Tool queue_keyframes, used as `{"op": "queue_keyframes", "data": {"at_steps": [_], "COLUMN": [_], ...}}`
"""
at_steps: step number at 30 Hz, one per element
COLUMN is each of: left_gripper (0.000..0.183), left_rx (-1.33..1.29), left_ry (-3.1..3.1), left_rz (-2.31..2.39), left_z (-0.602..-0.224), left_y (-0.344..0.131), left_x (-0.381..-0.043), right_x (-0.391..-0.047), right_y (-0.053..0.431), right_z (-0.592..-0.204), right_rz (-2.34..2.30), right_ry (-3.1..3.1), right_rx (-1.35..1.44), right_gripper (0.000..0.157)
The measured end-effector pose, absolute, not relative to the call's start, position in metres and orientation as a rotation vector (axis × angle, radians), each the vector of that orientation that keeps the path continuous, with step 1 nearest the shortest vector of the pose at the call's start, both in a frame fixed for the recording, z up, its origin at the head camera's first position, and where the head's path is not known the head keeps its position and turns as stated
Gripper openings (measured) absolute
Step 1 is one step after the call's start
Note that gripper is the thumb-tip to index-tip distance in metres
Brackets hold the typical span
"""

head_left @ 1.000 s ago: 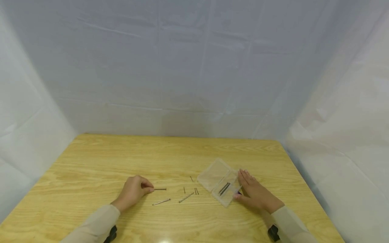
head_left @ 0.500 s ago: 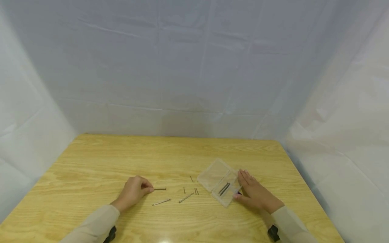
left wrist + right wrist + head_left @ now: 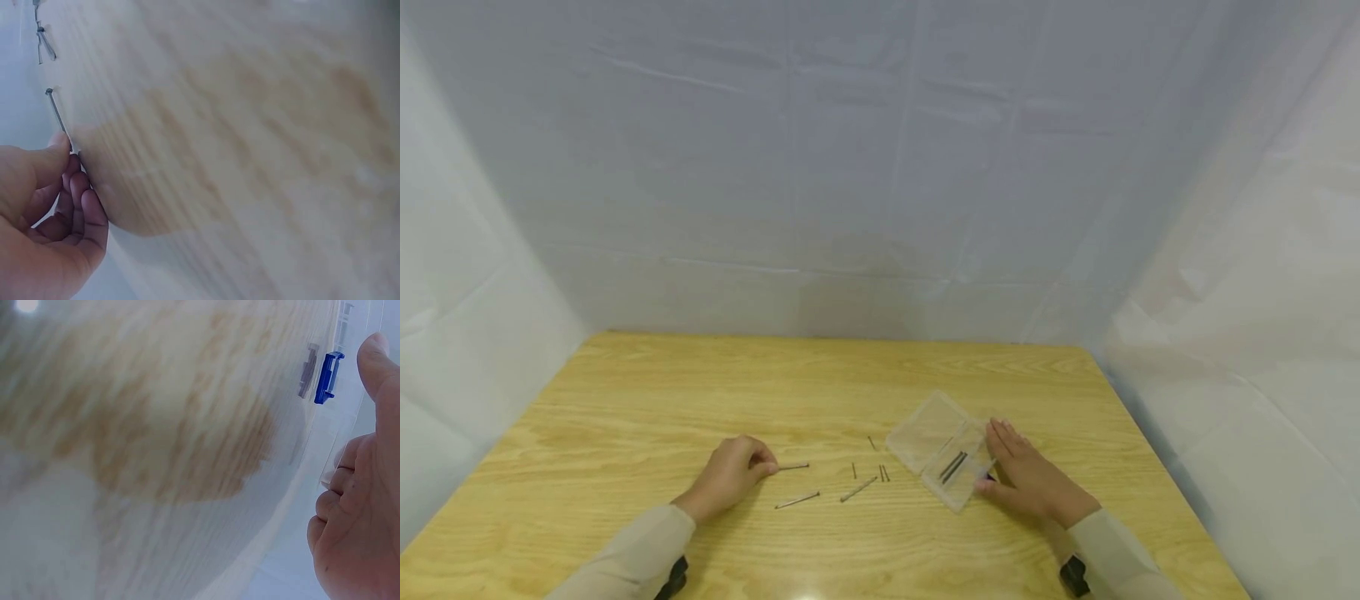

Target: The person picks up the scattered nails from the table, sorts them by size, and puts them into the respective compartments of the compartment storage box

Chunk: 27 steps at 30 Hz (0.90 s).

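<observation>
My left hand (image 3: pixel 728 475) pinches a long nail (image 3: pixel 794 466) by one end between thumb and fingertips, its head pointing right. In the left wrist view that nail (image 3: pixel 56 111) sticks out past the thumb, close over the table. A clear plastic box (image 3: pixel 957 497) lies with its lid (image 3: pixel 925 432) laid back, and several long nails (image 3: pixel 953 467) are inside. My right hand (image 3: pixel 1033 482) rests against the box's right side, fingers extended and thumb at the near corner. A blue latch (image 3: pixel 329 377) on the box shows beside the thumb in the right wrist view.
Between the left hand and the box lie two long nails, one nearer the hand (image 3: pixel 797 500) and one farther right (image 3: pixel 858 489). Several short nails (image 3: pixel 853 471) are scattered beyond them. The wooden table (image 3: pixel 737 375) is bounded by white sheeting (image 3: pixel 865 167) at the back and sides.
The pinched nail has tilted slightly, its head end now a little higher in the head view. Both hands and the box have stayed nearly in place.
</observation>
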<state>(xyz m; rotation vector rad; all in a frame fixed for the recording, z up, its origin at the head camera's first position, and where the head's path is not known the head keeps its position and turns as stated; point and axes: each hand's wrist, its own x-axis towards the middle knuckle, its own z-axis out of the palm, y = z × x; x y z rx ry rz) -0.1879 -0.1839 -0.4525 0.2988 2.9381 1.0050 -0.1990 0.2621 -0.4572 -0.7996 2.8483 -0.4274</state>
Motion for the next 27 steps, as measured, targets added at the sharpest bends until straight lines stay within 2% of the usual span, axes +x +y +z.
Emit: {"op": "queue_keyframes", "data": {"at_steps": [14,27], "left_gripper": [0.007,0.005], "left_rx": [0.339,0.349], "left_ry": [2.964,2.965], "left_rz": [1.054,1.229], "left_z": [-0.450,-0.449], "left_y": [-0.179,-0.154], "left_x": [-0.192,-0.200], "right_x": [-0.199,-0.200], "right_y": [0.263,0.263], "right_z": [-0.457,-0.460], "right_rz": [-0.456,-0.446], "right_ry": [2.843,2.855], "right_rx": [-0.804,-0.798], "right_gripper": [0.081,0.082]}}
